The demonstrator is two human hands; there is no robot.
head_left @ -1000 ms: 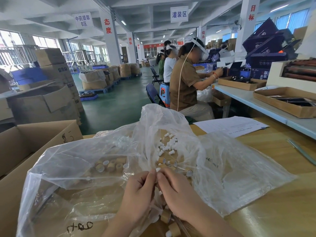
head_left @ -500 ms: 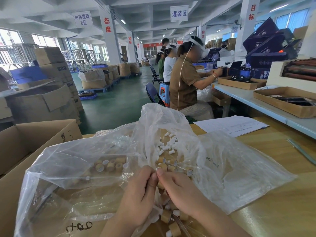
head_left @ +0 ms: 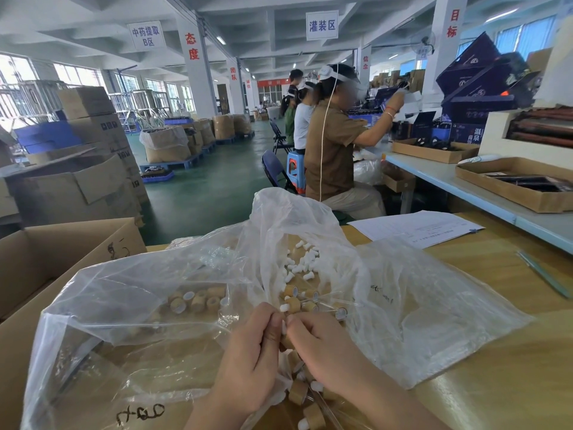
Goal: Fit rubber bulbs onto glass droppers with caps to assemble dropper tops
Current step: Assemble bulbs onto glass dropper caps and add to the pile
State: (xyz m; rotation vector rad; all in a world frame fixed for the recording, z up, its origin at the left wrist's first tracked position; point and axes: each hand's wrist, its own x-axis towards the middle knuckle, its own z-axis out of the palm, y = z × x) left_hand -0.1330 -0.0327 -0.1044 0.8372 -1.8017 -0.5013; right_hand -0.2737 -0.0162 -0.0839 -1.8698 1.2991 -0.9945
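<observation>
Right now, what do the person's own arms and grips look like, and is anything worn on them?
Both grips are bare hands. The left grip and the right grip wear no gloves, and no ring, watch or band shows. The left forearm and the right forearm are uncovered down to the frame's edge, with no sleeve, cable or marking in view.

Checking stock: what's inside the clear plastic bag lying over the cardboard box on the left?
Through the plastic bag, a small cluster of tan caps shows, some with white insides. Crumpled folds hide anything deeper.
</observation>
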